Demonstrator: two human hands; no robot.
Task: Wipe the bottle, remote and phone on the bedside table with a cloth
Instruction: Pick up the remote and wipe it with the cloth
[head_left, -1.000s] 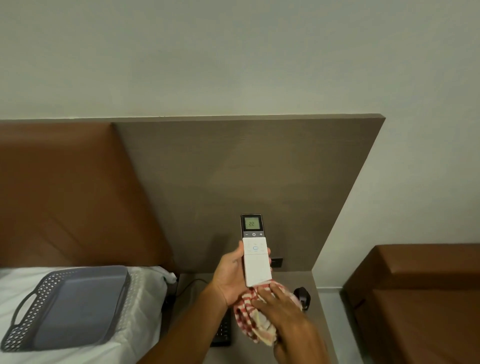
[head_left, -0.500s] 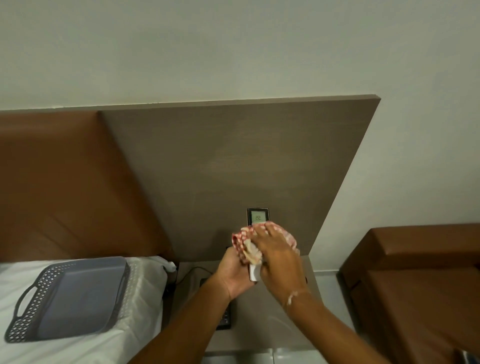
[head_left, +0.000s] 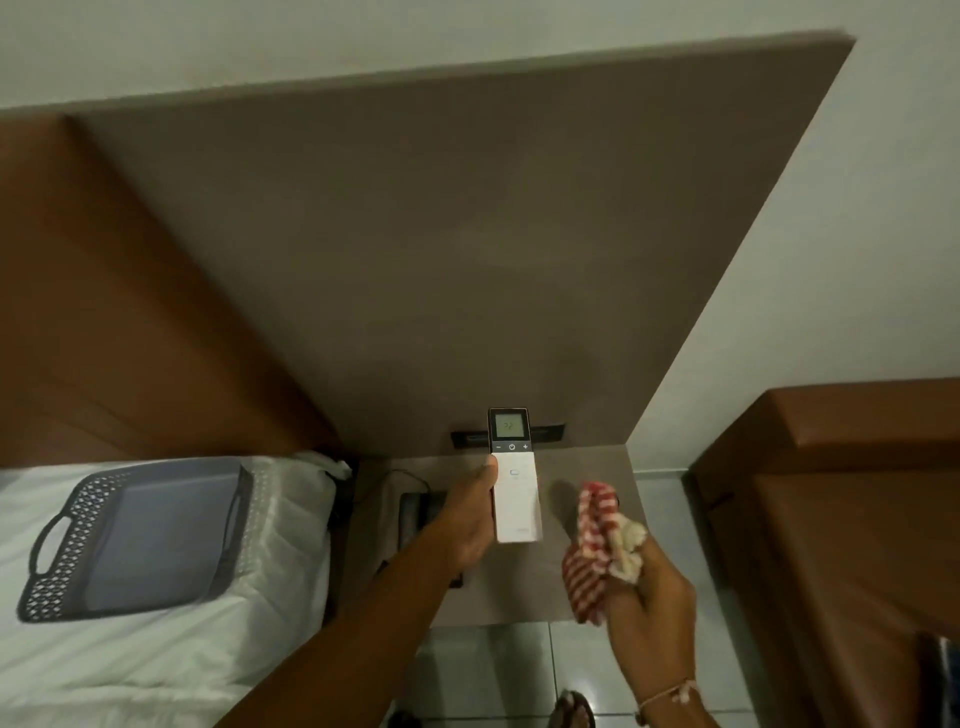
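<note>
My left hand (head_left: 470, 519) grips a slim white remote (head_left: 514, 483) by its left edge and holds it upright above the bedside table (head_left: 519, 597), its small lit screen at the top. My right hand (head_left: 649, 603) is shut on a bunched red-and-white checked cloth (head_left: 597, 545), held to the right of the remote and apart from it. A dark flat device (head_left: 421, 514), which may be the phone, lies on the table behind my left hand, mostly hidden. No bottle is in view.
A grey plastic tray (head_left: 140, 535) lies on the white bed at the left. A brown padded headboard (head_left: 104, 312) and a wood panel rise behind. A brown upholstered seat (head_left: 841, 519) stands at the right. Tiled floor (head_left: 493, 670) shows below the table.
Half a second ago the cloth covered the remote's face under my right hand. Now my right hand has pulled the cloth away to the right, and the remote's whole front shows.
</note>
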